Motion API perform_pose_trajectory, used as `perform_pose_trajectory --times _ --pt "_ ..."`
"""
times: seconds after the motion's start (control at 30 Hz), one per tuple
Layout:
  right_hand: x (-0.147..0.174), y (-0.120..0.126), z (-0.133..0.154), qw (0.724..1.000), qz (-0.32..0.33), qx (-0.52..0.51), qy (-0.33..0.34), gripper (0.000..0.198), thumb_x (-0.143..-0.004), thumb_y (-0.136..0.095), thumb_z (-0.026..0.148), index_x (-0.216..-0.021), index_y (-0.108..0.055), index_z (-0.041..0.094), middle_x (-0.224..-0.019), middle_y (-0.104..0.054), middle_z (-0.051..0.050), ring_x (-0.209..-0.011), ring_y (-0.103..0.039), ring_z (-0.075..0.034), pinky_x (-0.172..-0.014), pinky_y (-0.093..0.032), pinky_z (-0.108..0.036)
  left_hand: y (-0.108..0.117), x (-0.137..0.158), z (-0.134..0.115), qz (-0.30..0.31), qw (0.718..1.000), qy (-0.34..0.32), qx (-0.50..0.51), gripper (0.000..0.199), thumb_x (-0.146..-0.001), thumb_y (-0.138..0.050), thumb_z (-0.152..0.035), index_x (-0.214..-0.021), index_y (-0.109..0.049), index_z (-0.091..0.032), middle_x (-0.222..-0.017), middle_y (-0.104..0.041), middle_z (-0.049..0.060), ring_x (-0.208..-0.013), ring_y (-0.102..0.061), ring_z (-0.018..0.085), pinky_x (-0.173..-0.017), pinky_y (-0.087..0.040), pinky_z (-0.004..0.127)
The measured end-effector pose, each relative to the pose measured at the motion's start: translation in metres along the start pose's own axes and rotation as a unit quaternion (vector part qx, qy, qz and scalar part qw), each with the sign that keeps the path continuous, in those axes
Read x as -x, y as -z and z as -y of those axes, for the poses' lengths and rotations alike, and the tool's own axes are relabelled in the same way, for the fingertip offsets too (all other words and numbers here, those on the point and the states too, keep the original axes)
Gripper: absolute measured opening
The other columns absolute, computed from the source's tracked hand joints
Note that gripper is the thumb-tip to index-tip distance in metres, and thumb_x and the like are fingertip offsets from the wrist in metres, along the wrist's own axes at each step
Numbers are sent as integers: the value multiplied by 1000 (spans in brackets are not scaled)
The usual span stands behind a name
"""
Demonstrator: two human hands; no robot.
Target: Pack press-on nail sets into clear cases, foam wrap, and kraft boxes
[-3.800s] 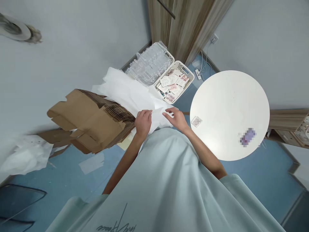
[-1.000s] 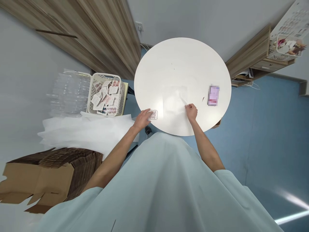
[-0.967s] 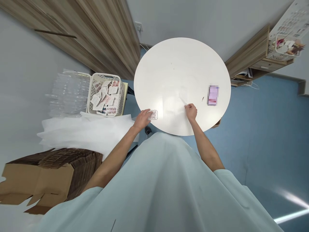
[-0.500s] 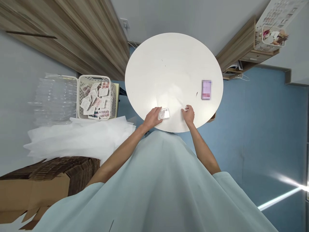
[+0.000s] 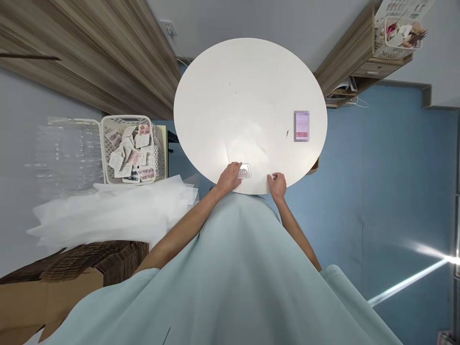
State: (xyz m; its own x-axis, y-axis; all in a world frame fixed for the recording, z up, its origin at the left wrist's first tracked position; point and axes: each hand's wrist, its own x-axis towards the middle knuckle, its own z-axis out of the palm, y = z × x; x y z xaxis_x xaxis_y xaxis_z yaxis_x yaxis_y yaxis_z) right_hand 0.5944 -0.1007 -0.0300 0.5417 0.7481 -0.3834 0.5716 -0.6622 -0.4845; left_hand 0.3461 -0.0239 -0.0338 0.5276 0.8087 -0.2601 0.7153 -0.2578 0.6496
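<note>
At the far left, one mass of clear plastic packs (image 5: 64, 155), too overlapped to count, fills the first of two white baskets side by side; the second, a card basket (image 5: 158, 155), holds a loose heap of printed cards (image 5: 127, 151), more than half a dozen, some bearing coloured pieces. Below them spreads one pile of white sheets (image 5: 108, 213), its layers too many to count, and under that one stack of folded cardboard (image 5: 72, 292), partly cut off by the edge of view. One round white table (image 5: 212, 91) stands at the centre. At its near edge is the one left hand (image 5: 230, 178), narrowed, with fingers and thumb about the left end of one small clear case (image 5: 245, 170) with small pieces inside. The case lies just right of the left hand and a little apart from the right hand, between the two, over one thin translucent sheet (image 5: 257, 148) on the tabletop. The one right hand (image 5: 278, 186) rests at the near edge, fingers curled; whether it pinches the sheet, I cannot tell. Further right lies one blurred purple rectangle (image 5: 302, 126), and beyond the table one wooden cabinet (image 5: 377, 68) carries one more white basket (image 5: 381, 48).
</note>
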Motion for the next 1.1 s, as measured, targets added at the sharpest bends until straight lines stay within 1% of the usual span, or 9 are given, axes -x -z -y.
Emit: perform_pose_trajectory --times 0.1,0.27,0.43,0.6,0.67,0.73,0.87,1.0,1.1 --pt "-3 -5 3 1000 3 -5 1 17 -98 -59 37 -99 -65 21 -112 -69 -11 -97 -63 -24 -80 -47 -34 -2 2 3 4 1000 -1 -3 74 -89 -62 -15 -161 -44 -15 -157 -50 20 -145 -51 37 -112 -56 52" --pt "-2 -5 8 1000 4 -17 5 14 -97 -55 33 -89 -62 23 -111 -71 -12 -95 -64 -24 -80 -48 -35 -6 5 10 -2 1000 -5 -25 74 -89 -63 -15 -161 -44 -16 -157 -51 20 -147 -50 37 -112 -57 51" --pt "9 8 18 998 6 -62 13 17 -97 -58 38 -93 -62 23 -103 -77 -10 -92 -70 -26 -84 -51 -38 -10 7 15 -5 1000 -14 -19 76 -90 -64 -15 -163 -41 -16 -161 -50 21 -151 -48 36 -118 -53 52" --pt "29 13 42 988 17 -121 96 16 -97 -60 38 -105 -64 24 -107 -78 -9 -103 -72 -26 -91 -56 -40 -8 16 16 -23 999 -2 31 79 -93 -71 -26 -165 -38 -20 -174 -37 18 -161 -37 35 -126 -45 52" --pt "37 8 54 982 38 -127 134 19 -99 -60 37 -113 -63 24 -107 -78 -8 -104 -73 -26 -94 -56 -41 -3 21 11 -51 996 31 67 68 -98 -68 -34 -160 -45 -21 -170 -45 16 -156 -45 33 -125 -46 50" --pt "44 -1 66 976 70 -123 168 20 -100 -59 35 -117 -62 25 -105 -78 -6 -105 -73 -25 -95 -56 -41 3 25 4 -68 987 90 117 51 -103 -63 -38 -151 -57 -21 -158 -59 15 -141 -61 30 -116 -53 45" --pt "49 -24 80 965 137 -72 212 12 -101 -58 30 -112 -61 26 -106 -78 -5 -102 -73 -25 -89 -55 -39 14 26 -9 -68 956 195 208 36 -106 -58 -44 -129 -71 -20 -134 -76 10 -110 -75 24 -98 -60 36" --pt "49 -44 84 945 179 21 273 4 -101 -57 23 -100 -60 26 -103 -76 -6 -96 -70 -26 -84 -51 -37 16 21 -14 -73 938 255 223 33 -100 -68 -48 -118 -76 -21 -121 -82 7 -110 -77 26 -101 -57 36" --pt "48 -52 83 928 197 68 309 8 -101 -56 19 -97 -60 25 -100 -74 -6 -93 -67 -26 -82 -48 -36 12 16 -12 -74 932 294 199 20 -97 -72 -38 -107 -78 -22 -114 -84 7 -110 -77 27 -99 -57 36"
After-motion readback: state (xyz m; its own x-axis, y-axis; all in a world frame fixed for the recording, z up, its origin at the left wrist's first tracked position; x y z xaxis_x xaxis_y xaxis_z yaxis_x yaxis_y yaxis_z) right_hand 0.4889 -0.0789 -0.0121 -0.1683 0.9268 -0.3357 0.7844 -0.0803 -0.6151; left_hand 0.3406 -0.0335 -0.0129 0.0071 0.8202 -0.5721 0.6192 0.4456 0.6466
